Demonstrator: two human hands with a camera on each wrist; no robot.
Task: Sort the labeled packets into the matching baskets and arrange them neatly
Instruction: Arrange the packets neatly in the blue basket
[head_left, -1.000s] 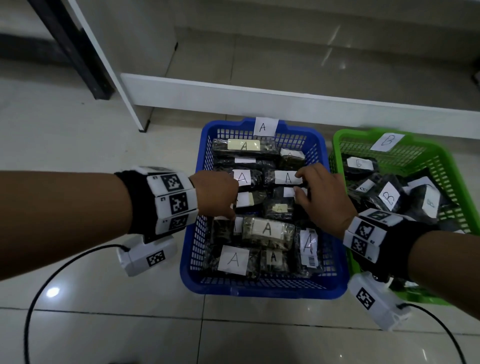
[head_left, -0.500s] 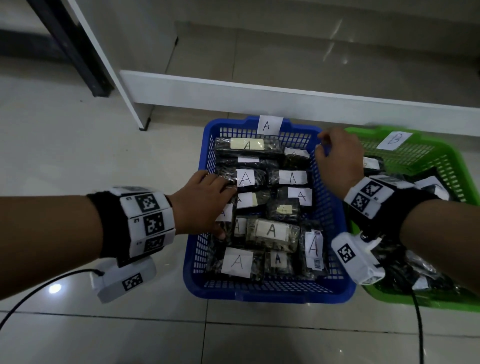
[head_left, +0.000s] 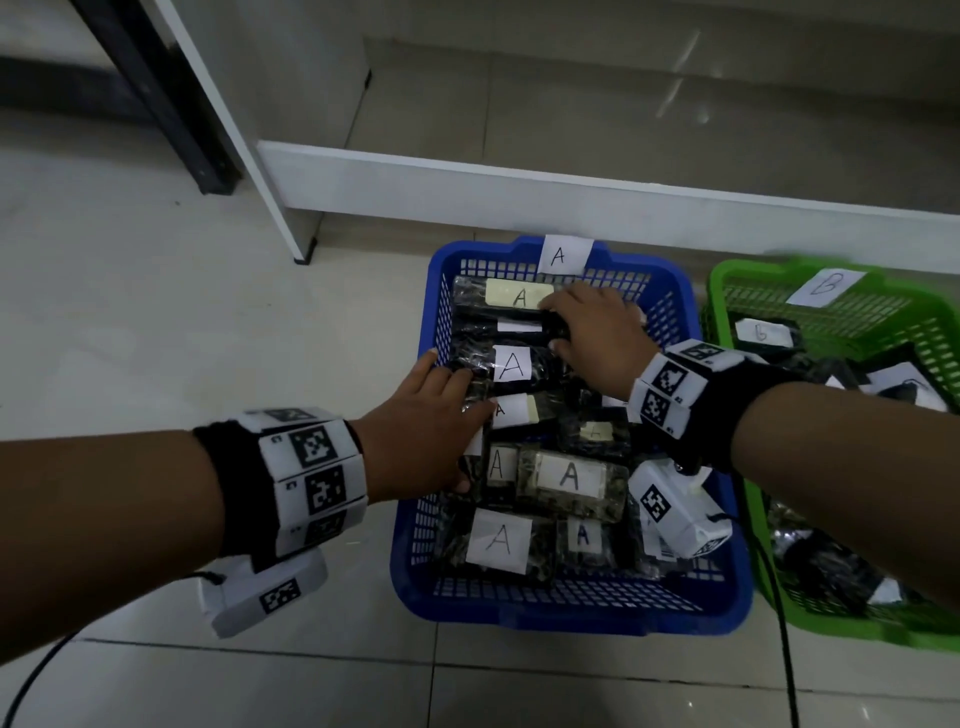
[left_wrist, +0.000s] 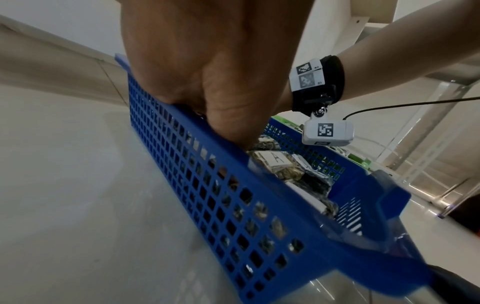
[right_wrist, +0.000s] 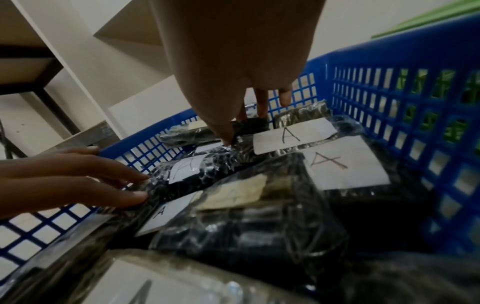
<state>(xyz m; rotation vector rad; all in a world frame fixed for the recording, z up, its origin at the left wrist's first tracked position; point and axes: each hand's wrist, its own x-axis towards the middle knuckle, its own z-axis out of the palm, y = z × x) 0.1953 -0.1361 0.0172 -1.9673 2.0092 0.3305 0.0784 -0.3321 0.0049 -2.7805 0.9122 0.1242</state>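
The blue basket (head_left: 571, 618) carries an "A" tag (head_left: 563, 254) and holds several dark packets with "A" labels (head_left: 511, 364). My right hand (head_left: 566, 322) reaches to the basket's far end and pinches the end of a dark packet (head_left: 519, 325) between thumb and fingers; the right wrist view shows that packet (right_wrist: 255, 123) in the right hand (right_wrist: 244, 124). My left hand (head_left: 441, 395) lies over the left rim, its straight fingers (right_wrist: 124, 189) pressing on the packets' left ends. In the left wrist view, the left hand (left_wrist: 228, 127) dips behind the blue basket's wall (left_wrist: 233, 185).
A green basket (head_left: 737, 291) tagged "B" (head_left: 826, 286) stands right beside the blue one, with several "B" packets (head_left: 763, 332) inside. A white shelf base (head_left: 571, 192) runs just behind both baskets. A dark frame leg (head_left: 156, 93) stands at the back left on the tiled floor.
My right hand has come from the blue basket's far right rim leftward into the basket, onto a far packet. My left hand has slid a little farther along the left side.
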